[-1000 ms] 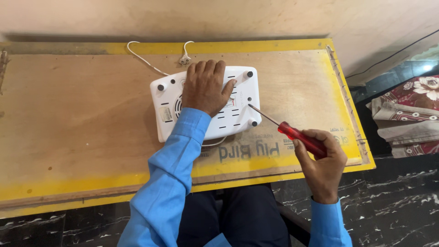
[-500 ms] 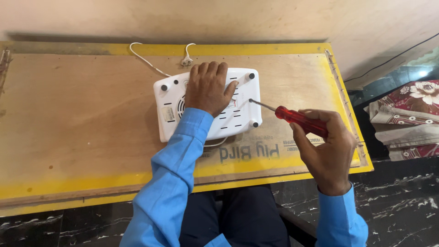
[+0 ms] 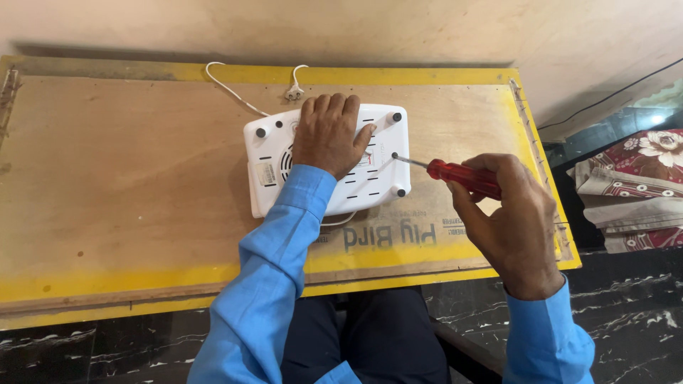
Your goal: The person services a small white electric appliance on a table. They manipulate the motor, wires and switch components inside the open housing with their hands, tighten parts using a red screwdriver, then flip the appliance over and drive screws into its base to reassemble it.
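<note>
Right hand (image 3: 516,224) grips the red screwdriver (image 3: 462,176), tip pointing left at the white appliance (image 3: 384,178).

A person's left hand (image 3: 329,135) presses flat on an upturned white appliance (image 3: 329,169) lying on a yellow-edged plywood board (image 3: 128,192), while the right hand (image 3: 514,224) holds a red-handled screwdriver (image 3: 455,174), its tip touching the casing's right edge.

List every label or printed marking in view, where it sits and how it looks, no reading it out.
Small sticker: left end of the white appliance, rectangular, pale with dark print.
Label under the left hand: mid appliance, mostly hidden, red edge showing.
Printed lettering: on the plywood board below the appliance, dark, upside down.
</note>
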### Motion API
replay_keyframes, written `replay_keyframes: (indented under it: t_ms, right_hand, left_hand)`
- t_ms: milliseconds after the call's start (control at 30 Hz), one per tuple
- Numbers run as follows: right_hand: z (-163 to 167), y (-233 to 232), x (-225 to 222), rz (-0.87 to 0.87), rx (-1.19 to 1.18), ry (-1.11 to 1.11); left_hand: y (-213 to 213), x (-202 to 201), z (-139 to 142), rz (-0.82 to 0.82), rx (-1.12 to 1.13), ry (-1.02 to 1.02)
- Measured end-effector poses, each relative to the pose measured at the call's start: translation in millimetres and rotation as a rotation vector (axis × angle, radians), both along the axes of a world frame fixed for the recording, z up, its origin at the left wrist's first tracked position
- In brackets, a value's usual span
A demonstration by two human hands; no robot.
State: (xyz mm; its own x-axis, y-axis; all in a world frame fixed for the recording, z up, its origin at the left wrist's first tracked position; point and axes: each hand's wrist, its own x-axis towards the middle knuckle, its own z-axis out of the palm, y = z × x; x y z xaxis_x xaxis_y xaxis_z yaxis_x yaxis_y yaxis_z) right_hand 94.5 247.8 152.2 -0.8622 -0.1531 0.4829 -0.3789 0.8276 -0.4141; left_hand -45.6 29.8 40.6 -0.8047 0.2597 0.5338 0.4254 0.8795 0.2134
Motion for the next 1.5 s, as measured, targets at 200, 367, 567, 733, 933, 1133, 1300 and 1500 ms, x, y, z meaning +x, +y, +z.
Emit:
replay_keyframes:
  t_ms: [200,367,567,733,933,1133,1300,1500]
  right_hand:
    - [-3,-8,-7,0.018,0.037,-0.019]
    - [2,-12,-13,0.036,0.114,-0.045]
    - [9,-21,-15,0.141,0.143,-0.075]
    - [12,-26,-13,0.212,0.142,-0.066]
    - [14,-27,-22,-0.015,0.457,-0.131]
    - [22,-23,-19,0.23,0.259,-0.09]
    - [23,-31,-22,0.027,0.402,-0.229]
    - [30,-30,-20,0.226,0.302,-0.069]
  left_hand:
    - [0,1,1,-0.009,0.012,0.002]
    - [0,1,1,0.002,-0.008,-0.001]
    - [-1,2,0,-0.003,-0.003,0.01]
    - [-1,2,0,-0.01,0.013,0.015]
    - [0,2,0,-0.014,0.018,-0.006]
    - [0,1,0,-0.017,0.019,0.001]
    - [0,3,1,-0.017,0.01,-0.001]
    - [-1,2,3,-0.028,0.035,-0.01]
